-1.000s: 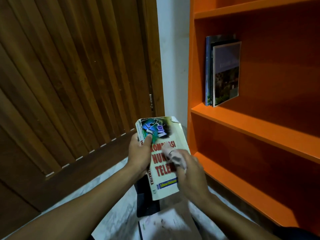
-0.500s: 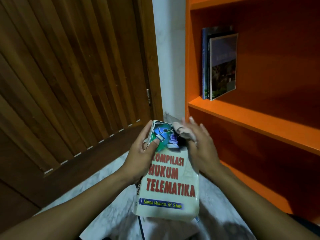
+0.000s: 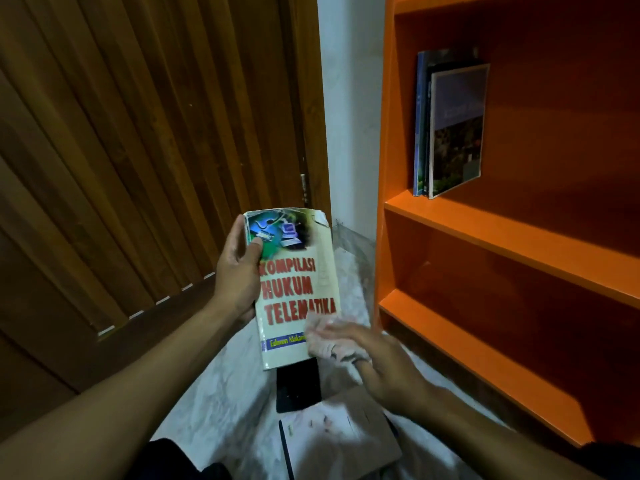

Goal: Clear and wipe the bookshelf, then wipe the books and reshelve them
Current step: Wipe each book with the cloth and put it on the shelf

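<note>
My left hand (image 3: 239, 271) grips a cream paperback with red title letters (image 3: 294, 271) by its left edge, cover facing me, held upright above the floor. My right hand (image 3: 377, 358) presses a small pale cloth (image 3: 323, 341) against the book's lower right corner; it is blurred by motion. The orange bookshelf (image 3: 485, 230) stands to the right. A few books (image 3: 450, 126) stand upright at the left end of its middle shelf; the lower shelves show nothing on them.
On the marble floor (image 3: 214, 410) below the held book lie a black book (image 3: 298, 386) and a white-covered book (image 3: 339, 438). A brown slatted wooden door (image 3: 138, 133) fills the left side. A white wall strip (image 3: 349, 98) separates door and shelf.
My right hand with the cloth has swept from the book's top down to its lower right corner. The book is held a little higher and more upright.
</note>
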